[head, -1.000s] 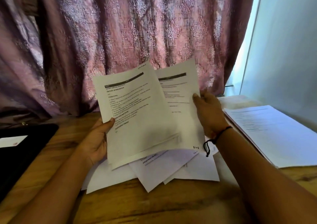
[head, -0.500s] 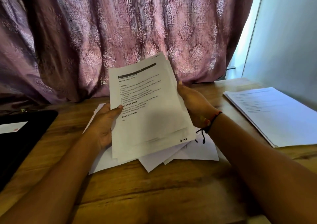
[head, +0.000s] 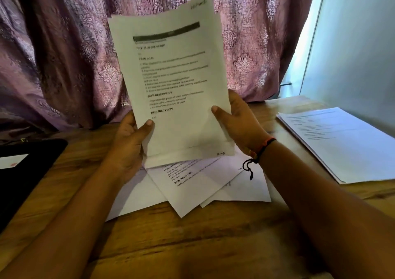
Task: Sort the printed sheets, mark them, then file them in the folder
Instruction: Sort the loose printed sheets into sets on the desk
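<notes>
Folder (head: 27, 172) comes first at the far left: a flat black shape on the worktop (head: 192, 246), which I take to be the folder, with a white slip (head: 12, 161) lying on it. It lies well off to the side, likely parked there until filing. Next, the left hand (head: 128, 148) pinches the lower left edge of the sheets (head: 177, 86), thumb pressed on the printed face and the fingers hidden behind the paper. The sheets are a small bundle, held upright and tilted a little, clear of the worktop and facing the camera, so that the headings on the front page can be read; a second page pokes out above the first, with a handwritten mark at its top corner. Below them a loose pile (head: 205, 191) lies fanned and askew on the worktop, seemingly not yet sorted. The right hand (head: 239, 125) pinches the lower right edge the same way, thumb in front, fingers behind and out of sight; a dark cord (head: 259, 152) circles its wrist. Two grips on opposite edges keep thin paper from flopping. Farther right a squared stack (head: 342, 146) rests near the worktop's edge, probably pages already sorted. A patterned curtain (head: 64, 54) hangs behind everything, and a pale wall (head: 352, 43) closes the right side. Sorting looks to be the step in hand; marking and filing remain.
</notes>
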